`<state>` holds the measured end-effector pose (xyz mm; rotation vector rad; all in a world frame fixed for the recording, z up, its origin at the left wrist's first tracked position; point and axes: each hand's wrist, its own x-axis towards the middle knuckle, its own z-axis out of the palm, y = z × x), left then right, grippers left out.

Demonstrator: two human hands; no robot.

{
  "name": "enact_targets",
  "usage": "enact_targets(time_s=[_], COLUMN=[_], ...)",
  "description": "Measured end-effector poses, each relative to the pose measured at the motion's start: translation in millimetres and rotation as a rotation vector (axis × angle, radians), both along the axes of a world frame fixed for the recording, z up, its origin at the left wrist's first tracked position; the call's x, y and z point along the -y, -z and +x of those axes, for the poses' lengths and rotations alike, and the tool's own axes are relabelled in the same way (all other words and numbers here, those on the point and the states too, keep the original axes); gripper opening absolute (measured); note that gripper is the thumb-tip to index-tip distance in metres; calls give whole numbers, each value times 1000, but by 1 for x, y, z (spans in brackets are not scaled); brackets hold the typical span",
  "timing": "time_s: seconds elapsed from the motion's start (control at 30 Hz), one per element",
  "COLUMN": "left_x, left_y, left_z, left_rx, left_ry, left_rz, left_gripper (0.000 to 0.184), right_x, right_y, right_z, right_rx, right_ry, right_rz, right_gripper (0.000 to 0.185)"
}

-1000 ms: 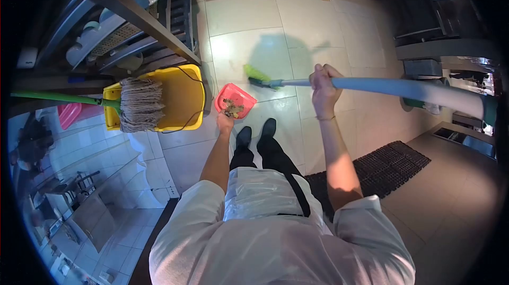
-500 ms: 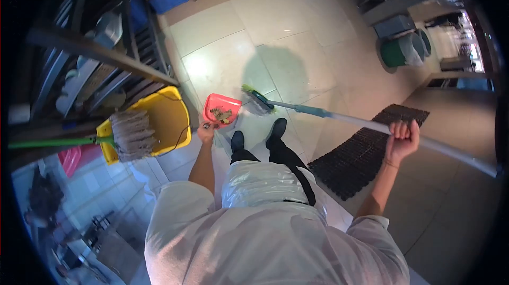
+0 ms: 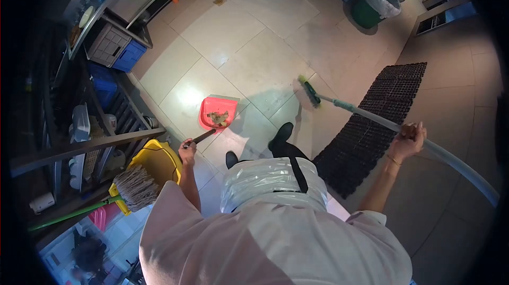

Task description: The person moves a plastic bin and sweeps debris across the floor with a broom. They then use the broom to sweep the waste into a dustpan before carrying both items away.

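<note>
My left hand [image 3: 187,152] is wrapped round the dark handle of a red dustpan [image 3: 227,104]. Brownish-green debris [image 3: 217,118] lies inside the pan, which is on or just above the tiles; I cannot tell which. On the other side, my right hand [image 3: 408,143] grips the long pole of a broom [image 3: 366,115]. The broom's green head with yellow-green bristles [image 3: 309,92] is to the right of the dustpan and apart from it, beyond my right shoe.
A yellow bucket [image 3: 168,164] with a string mop [image 3: 137,187] stands at my left beside a dark rack [image 3: 79,150]. A black slatted mat [image 3: 374,126] covers floor at the right. Green bins [image 3: 371,12] and stacked crates [image 3: 108,44] stand farther off.
The broom head has swung right, away from the dustpan. The dustpan's handle now shows between it and my left hand. My view has turned, and my feet have shifted.
</note>
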<state>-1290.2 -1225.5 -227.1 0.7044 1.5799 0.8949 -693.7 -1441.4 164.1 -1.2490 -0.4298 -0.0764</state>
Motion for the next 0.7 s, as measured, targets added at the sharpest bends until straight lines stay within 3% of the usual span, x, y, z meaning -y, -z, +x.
enact_targets(time_s=[0.2,0.27,0.3,0.33,0.6,0.7], left_x=[-15,-16,-18,-22,-48,-52], left_y=[0,3,10,21,38,35], left_z=[-11,-27,-39,-51,-69,-68], left_rx=[-51,-192,-185,-257,-634,-629], left_ry=[79,210,207,277,646,630], left_rz=[41,85,80,81,35,107], left_gripper=[23,23,23,22,26,24], right_x=[-75,-103,-116,-127,-192,-213], right_y=[54,89,115,135,125,117], right_z=[12,-6,-10,-17,-199,-253], right_rx=[-98,-30,141,69,-145,-305], right_ry=[71,-26,-17,-102,-216,-329], right_rz=[-56,-73,-171,-126,-182,-140], right_gripper=[30,27,29,31,33,34])
